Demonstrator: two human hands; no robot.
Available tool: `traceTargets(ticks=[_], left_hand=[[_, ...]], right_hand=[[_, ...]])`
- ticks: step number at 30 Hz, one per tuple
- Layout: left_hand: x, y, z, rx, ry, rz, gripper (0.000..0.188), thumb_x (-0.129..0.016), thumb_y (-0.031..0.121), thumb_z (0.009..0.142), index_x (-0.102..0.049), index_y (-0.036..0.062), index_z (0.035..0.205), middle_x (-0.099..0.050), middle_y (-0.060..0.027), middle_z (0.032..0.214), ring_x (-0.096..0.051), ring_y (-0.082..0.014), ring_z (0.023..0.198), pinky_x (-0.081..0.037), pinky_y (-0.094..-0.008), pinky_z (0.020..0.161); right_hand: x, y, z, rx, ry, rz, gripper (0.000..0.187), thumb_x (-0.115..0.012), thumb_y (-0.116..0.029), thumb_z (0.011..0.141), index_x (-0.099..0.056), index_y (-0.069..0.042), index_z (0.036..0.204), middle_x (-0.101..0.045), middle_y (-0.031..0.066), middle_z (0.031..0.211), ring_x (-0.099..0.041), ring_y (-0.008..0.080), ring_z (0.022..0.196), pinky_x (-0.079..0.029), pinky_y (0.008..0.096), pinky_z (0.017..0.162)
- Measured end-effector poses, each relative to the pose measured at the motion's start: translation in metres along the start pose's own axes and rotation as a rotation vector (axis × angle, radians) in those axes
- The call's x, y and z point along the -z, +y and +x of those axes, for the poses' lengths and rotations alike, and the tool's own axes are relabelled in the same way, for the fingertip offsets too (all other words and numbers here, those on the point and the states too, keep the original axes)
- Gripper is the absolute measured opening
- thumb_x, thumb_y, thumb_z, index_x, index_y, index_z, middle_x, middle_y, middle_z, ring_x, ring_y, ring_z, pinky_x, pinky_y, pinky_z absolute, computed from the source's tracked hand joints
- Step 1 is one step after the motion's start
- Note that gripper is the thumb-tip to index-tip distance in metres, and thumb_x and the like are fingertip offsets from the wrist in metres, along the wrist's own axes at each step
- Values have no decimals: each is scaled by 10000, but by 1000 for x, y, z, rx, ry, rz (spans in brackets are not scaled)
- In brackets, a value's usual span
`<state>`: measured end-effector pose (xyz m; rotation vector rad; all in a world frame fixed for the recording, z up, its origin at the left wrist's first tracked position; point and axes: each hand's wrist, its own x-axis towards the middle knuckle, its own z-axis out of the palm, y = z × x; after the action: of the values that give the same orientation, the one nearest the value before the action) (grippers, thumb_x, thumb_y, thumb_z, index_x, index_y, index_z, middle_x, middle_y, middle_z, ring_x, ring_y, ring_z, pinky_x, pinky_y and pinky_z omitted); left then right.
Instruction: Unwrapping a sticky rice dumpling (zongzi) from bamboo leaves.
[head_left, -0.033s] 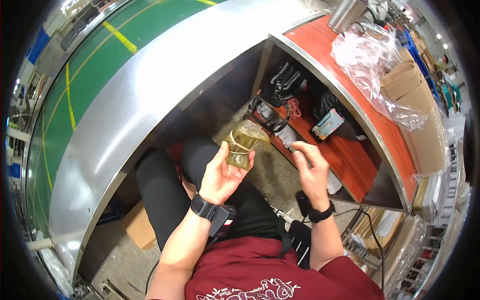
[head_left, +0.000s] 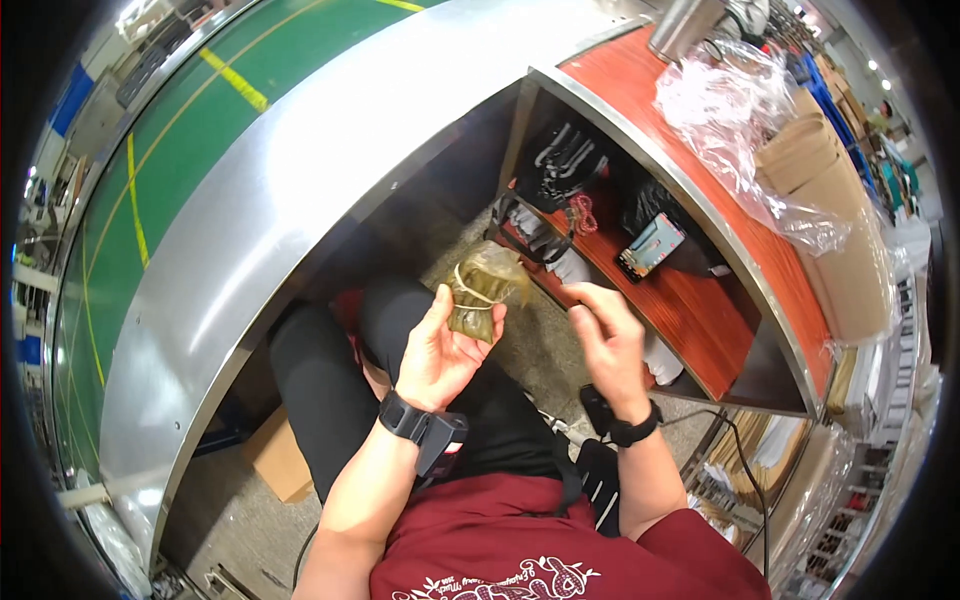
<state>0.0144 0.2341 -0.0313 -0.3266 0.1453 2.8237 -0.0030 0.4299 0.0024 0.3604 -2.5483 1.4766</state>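
Note:
An olive-green leaf-wrapped dumpling (head_left: pixel 478 290), bound with pale string, rests in my left hand (head_left: pixel 440 355). My thumb and fingers close around its lower end, above my lap. Thin, clear plastic seems to stick out from its upper right side. Just to the right, my right hand (head_left: pixel 610 345) hovers apart from the dumpling. Its fingers are curled and the thumb lies near the index finger. Whatever may be between them is hidden or too small to make out. Dark straps with small boxes sit on both wrists.
Ahead curves a shiny metal worktop (head_left: pixel 240 215), beside a green belt (head_left: pixel 200 120). To the right, a red-brown shelf (head_left: pixel 690 315) holds a phone (head_left: pixel 652 247) and dark bags. Crumpled clear plastic (head_left: pixel 725 110) and brown cardboard (head_left: pixel 840 240) lie above it. A cardboard box (head_left: pixel 280 455) stands lower left.
My right hand has shifted slightly left, toward the dumpling, and its fingers look a little more curled. My left hand keeps its hold. The whole view has moved slightly.

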Motion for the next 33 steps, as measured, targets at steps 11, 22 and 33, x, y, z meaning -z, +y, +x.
traceTargets(ticks=[11,22,33], left_hand=[[-1,-21,-7,125,-77,130,427,-465,320,902,-453,1,1185,-571,-138,1093,-586,-240,936,-474,-320,790],[-11,-19,-17,85,-122,621,533,-676,215,770,-445,4,1201,-562,-76,1085,-567,-169,934,-451,-290,820],[-35,-20,-19,-137,-168,1567,506,-771,40,588,-583,42,1058,-528,-14,969,-508,-113,916,-392,-239,822]], right_hand=[[-16,9,-12,-413,-335,883,292,-602,-61,818,-549,21,1093,-597,47,966,-559,97,867,-434,237,788],[18,7,-3,-209,-169,454,104,-606,11,754,-638,19,853,-592,36,753,-557,94,717,-450,227,652],[37,-16,-5,-24,0,196,101,-641,-10,730,-636,1,830,-613,73,767,-583,159,727,-445,252,668]])
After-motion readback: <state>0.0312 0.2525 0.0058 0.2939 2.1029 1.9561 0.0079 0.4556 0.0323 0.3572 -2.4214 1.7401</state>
